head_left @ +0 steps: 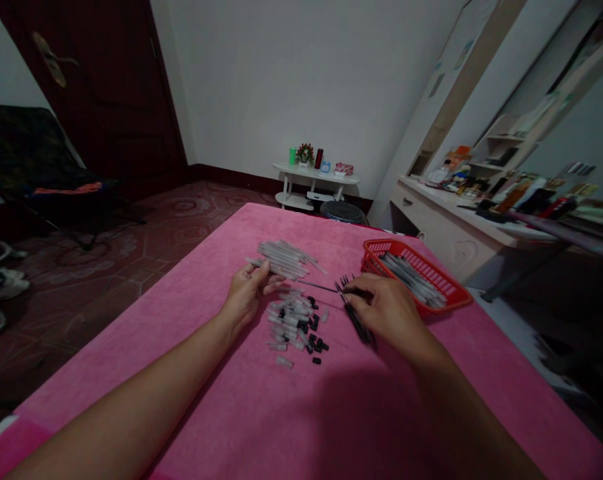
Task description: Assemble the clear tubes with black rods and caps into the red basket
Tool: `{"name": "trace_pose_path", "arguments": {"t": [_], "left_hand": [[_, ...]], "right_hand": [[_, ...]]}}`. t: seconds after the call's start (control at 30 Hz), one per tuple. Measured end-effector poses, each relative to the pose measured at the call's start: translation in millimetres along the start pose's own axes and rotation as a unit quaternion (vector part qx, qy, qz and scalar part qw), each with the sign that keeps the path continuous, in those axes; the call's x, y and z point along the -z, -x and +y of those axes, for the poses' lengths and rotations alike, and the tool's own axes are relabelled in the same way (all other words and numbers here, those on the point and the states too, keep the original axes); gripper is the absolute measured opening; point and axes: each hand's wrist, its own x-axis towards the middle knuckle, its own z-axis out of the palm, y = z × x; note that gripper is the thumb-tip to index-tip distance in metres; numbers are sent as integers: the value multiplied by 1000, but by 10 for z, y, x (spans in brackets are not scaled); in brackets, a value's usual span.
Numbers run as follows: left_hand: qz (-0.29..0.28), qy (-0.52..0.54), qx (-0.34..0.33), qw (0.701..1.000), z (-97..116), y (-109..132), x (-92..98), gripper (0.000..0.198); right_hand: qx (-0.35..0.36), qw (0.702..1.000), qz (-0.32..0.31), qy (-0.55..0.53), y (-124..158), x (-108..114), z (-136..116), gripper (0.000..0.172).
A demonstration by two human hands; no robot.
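My left hand is closed around a clear pen barrel, its far end showing beyond the fingertips. Between my two hands runs a thin dark pen refill, its right end pinched by my right hand. Under and beside the right hand lies a bundle of black refills. Just past the left fingers is a pile of clear barrels. Nearer me sits a heap of clear caps, with small black plugs mixed in and scattered to its right.
A red plastic basket holding several pens stands beyond my right hand. Pink cloth covers the table. Further off are a low white shelf, a cluttered dresser at right and a folding chair at left.
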Motion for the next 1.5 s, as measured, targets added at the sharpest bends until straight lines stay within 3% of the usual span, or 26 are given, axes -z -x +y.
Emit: {"name": "trace_pose_path", "arguments": {"t": [0.2, 0.37, 0.47, 0.57, 0.63, 0.7, 0.77, 0.87, 1.3, 1.5], "left_hand": [[6, -3, 6, 1000, -23, 3, -23, 25], [-16, 14, 33, 999, -65, 39, -82, 20], [-14, 61, 53, 997, -39, 48, -94, 13], [40, 141, 65, 987, 54, 33, -91, 2], [90, 192, 77, 974, 126, 18, -91, 11], [114, 228, 87, 963, 175, 6, -92, 20], [114, 246, 88, 959, 191, 1, -92, 24], [100, 244, 87, 961, 165, 1, -84, 26], [41, 141, 54, 988, 2, -4, -38, 12], [35, 105, 50, 993, -42, -1, -33, 9]], "right_hand": [[54, 996, 29, 65, 15, 22, -51, 18], [82, 995, 57, -11, 18, -66, -95, 16], [73, 981, 154, -90, 20, -143, -143, 15], [34, 960, 249, -128, 16, -214, -157, 20], [29, 969, 212, -125, 13, -277, -135, 11], [40, 987, 119, -101, 12, -368, -99, 8], [52, 996, 33, -69, 15, -480, -63, 10], [65, 997, -27, -26, 22, -636, -32, 14], [67, 995, -64, 47, 45, -761, -72, 12], [21, 998, -6, -66, 50, -773, -103, 12]]}}
